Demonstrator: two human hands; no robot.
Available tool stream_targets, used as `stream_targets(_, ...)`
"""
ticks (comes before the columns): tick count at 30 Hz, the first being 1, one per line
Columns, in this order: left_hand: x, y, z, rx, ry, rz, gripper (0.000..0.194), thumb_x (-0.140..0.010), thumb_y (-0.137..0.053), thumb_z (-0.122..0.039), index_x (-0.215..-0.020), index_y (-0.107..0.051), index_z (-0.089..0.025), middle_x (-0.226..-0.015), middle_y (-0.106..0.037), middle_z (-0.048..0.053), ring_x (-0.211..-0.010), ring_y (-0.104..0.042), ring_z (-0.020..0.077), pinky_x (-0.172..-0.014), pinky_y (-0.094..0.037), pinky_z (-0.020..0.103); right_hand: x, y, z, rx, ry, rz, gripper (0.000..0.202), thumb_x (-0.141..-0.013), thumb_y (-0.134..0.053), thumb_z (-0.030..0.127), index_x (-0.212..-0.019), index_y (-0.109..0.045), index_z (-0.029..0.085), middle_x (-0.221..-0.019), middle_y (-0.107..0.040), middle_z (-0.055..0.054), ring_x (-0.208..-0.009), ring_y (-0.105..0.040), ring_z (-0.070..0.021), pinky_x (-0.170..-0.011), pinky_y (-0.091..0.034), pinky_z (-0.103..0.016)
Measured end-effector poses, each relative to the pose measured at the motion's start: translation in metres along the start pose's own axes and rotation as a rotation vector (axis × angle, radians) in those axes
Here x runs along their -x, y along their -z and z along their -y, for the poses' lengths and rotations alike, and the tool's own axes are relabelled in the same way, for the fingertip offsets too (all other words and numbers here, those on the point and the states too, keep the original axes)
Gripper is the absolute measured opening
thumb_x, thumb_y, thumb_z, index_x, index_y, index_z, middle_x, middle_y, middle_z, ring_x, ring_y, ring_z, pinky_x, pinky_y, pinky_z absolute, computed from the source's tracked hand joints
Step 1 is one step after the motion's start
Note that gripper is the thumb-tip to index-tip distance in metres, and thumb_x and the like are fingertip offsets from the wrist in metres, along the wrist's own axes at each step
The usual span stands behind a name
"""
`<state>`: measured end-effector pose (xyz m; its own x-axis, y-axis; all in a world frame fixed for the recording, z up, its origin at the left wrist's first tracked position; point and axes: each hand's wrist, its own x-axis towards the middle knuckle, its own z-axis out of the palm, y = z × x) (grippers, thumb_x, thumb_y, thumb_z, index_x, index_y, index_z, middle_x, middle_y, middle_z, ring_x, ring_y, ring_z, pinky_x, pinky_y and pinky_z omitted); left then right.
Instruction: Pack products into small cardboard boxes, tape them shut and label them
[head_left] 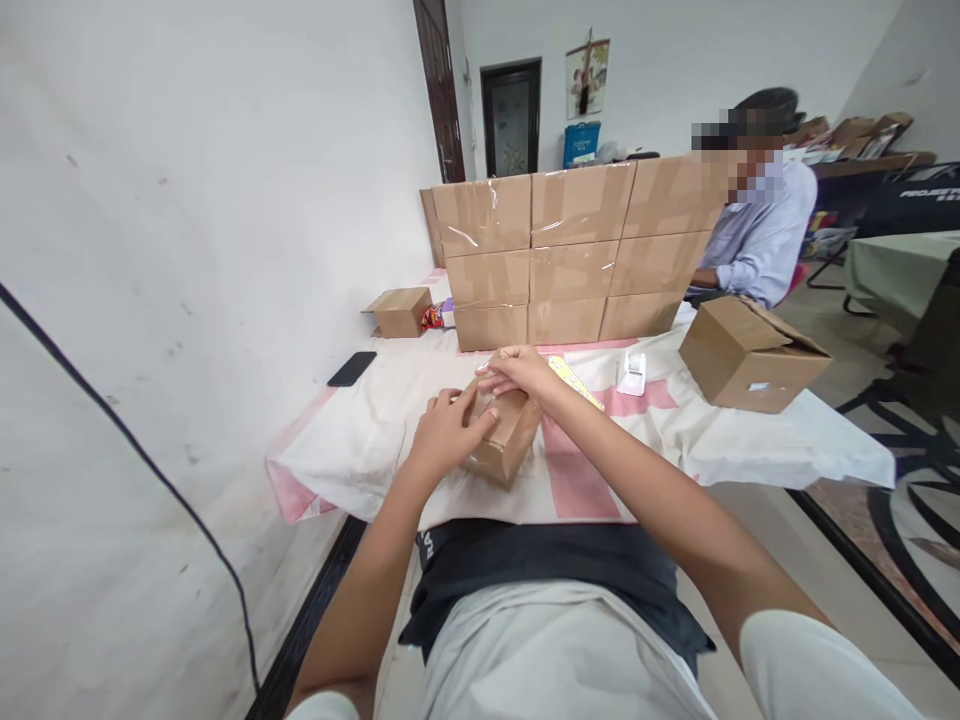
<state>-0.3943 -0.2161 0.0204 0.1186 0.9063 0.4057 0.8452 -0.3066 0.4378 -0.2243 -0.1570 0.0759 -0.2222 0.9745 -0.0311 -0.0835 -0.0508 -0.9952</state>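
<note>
Hands meet at frame centre: left hand (442, 432), fingers loosely curled, presses the near side of a small cardboard box (504, 440); right hand (517, 368) lies flat and open on its top. Brown box sits tilted on the white-pink cloth (577, 480), stacked cartons (570, 255) behind.

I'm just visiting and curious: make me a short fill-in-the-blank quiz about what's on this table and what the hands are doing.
1. Both hands, the left hand and the right hand, rest on a small ____ box.
2. The stack of sealed boxes at the far end of the table is ____ rows high.
3. The phone lying near the wall is ____ in colour.
4. The person in the light shirt sits ____ the stack.

Missing words: cardboard; three; black; behind
</note>
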Motion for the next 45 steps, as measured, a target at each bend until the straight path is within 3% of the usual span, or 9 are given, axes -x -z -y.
stream_targets(3, -0.016, 0.005, 0.01, 0.145, 0.038, -0.079, 0.064, -0.088, -0.064, -0.057, -0.142, -0.057, -0.024, -0.14, -0.059, 0.018, -0.126, -0.056, 0.0398, -0.104, -0.045, 0.054, 0.004, 0.0, 0.002, 0.024, -0.015, 0.008, 0.032, -0.079, -0.072, 0.007, -0.06, -0.048, 0.017, -0.087, -0.08, -0.01, -0.065, -0.076, -0.016, -0.046, -0.053, -0.017)
stream_targets(6, -0.037, 0.012, 0.013, 0.23, -0.003, 0.007, 0.064, -0.091, -0.061, -0.053, -0.147, -0.053, -0.024, -0.144, -0.061, 0.014, -0.121, -0.063, 0.034, -0.097, -0.051, 0.045, 0.006, 0.0, 0.003, 0.048, -0.008, 0.015, 0.033, -0.079, -0.072, 0.008, -0.059, -0.047, 0.017, -0.084, -0.079, -0.009, -0.066, -0.076, -0.0162, -0.046, -0.054, -0.017)
stream_targets(12, -0.066, 0.01, 0.009, 0.008, -0.189, 0.08, 0.033, -0.1, -0.045, -0.037, -0.106, -0.077, -0.029, -0.104, -0.079, 0.007, -0.094, -0.071, 0.0303, -0.079, -0.05, 0.039, 0.007, 0.004, 0.004, 0.017, 0.023, -0.018, 0.034, -0.079, -0.071, 0.01, -0.056, -0.046, 0.018, -0.083, -0.079, -0.009, -0.079, -0.077, -0.0178, -0.048, -0.056, -0.017)
stream_targets(15, -0.076, 0.011, 0.016, -0.098, -0.288, 0.058, 0.035, -0.099, -0.045, -0.027, -0.116, -0.075, -0.027, -0.112, -0.077, 0.011, -0.102, -0.069, 0.0316, -0.083, -0.048, 0.04, 0.013, 0.009, 0.006, 0.04, 0.006, -0.068, 0.029, -0.078, -0.07, 0.013, -0.058, -0.05, 0.018, -0.091, -0.079, -0.009, -0.072, -0.075, -0.0162, -0.041, -0.048, -0.016)
stream_targets(20, -0.091, 0.028, 0.035, -0.225, -0.515, 0.099, 0.039, -0.095, -0.049, -0.017, -0.124, -0.073, -0.024, -0.102, -0.077, 0.013, -0.102, -0.067, 0.029, -0.085, -0.044, 0.04, 0.032, 0.021, 0.0, 0.327, 0.116, -0.114, 0.026, -0.08, -0.063, 0.02, -0.055, -0.057, 0.018, -0.047, -0.056, 0.002, -0.04, -0.046, -0.008, -0.037, -0.027, -0.021)
stream_targets(28, -0.095, 0.036, 0.041, -0.53, -0.828, 0.123, 0.047, -0.1, -0.036, -0.008, -0.132, -0.068, -0.023, -0.085, -0.073, 0.01, -0.084, -0.065, 0.0211, -0.07, -0.041, 0.034, 0.055, 0.027, -0.022, 0.621, 0.196, -0.115, 0.026, -0.077, -0.056, 0.03, -0.053, -0.055, 0.018, -0.05, -0.045, 0.004, -0.054, -0.039, -0.0101, -0.054, -0.026, -0.027)
stream_targets(34, -0.111, 0.036, 0.054, -0.551, -0.686, 0.228, 0.043, -0.092, -0.046, -0.006, -0.116, -0.075, -0.025, -0.079, -0.075, 0.009, -0.074, -0.067, 0.0222, -0.067, -0.041, 0.034, 0.053, 0.04, -0.017, 0.591, 0.096, -0.132, 0.029, -0.075, -0.057, 0.03, -0.051, -0.046, 0.02, -0.046, -0.031, 0.007, -0.049, -0.029, -0.0087, -0.052, -0.02, -0.028)
stream_targets(38, -0.109, 0.038, 0.047, -0.454, -0.549, 0.181, 0.042, -0.104, -0.038, -0.033, -0.132, -0.068, -0.025, -0.101, -0.078, 0.01, -0.084, -0.07, 0.0231, -0.068, -0.046, 0.033, 0.051, 0.044, -0.013, 0.557, 0.07, -0.095, 0.025, -0.075, -0.059, 0.032, -0.055, -0.053, 0.019, -0.046, -0.037, 0.007, -0.046, -0.031, -0.008, -0.051, -0.021, -0.027)
stream_targets(45, -0.093, 0.032, 0.013, 0.292, -0.514, 0.356, 0.051, -0.098, -0.046, -0.062, -0.118, -0.073, -0.024, -0.122, -0.062, 0.011, -0.116, -0.06, 0.0242, -0.103, -0.047, 0.038, 0.052, 0.038, -0.014, 0.456, 0.155, -0.045, 0.023, -0.073, -0.056, 0.033, -0.055, -0.053, 0.019, -0.046, -0.037, 0.008, -0.046, -0.029, -0.0069, -0.052, -0.02, -0.026)
